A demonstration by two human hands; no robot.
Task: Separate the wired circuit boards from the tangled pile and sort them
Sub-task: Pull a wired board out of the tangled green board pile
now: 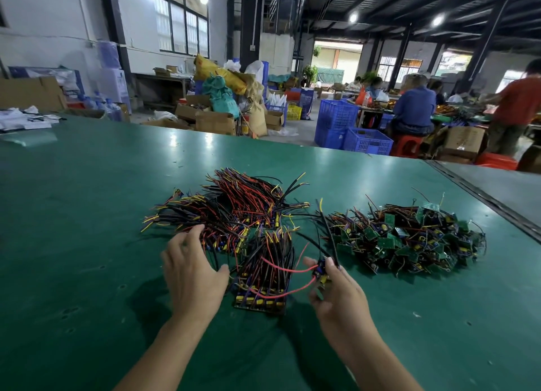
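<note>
A tangled pile of green circuit boards (409,239) with wires lies on the green table (87,215) to the right. Left of it sit sorted bundles: one at the back (248,197), one at the left (202,220), and a neat row of boards (265,276) nearest me with wires pointing away. My right hand (336,294) pinches one wired circuit board (320,272) just right of that row; its red wires trail across the row and a black wire sticks up. My left hand (190,270) hovers with fingers spread, its fingertips touching the left bundle.
A seam or gap in the table (483,197) runs diagonally at the right. Papers (26,119) lie at the far left corner. Beyond the table are cardboard boxes (215,121), blue crates (351,130) and seated people working (412,109).
</note>
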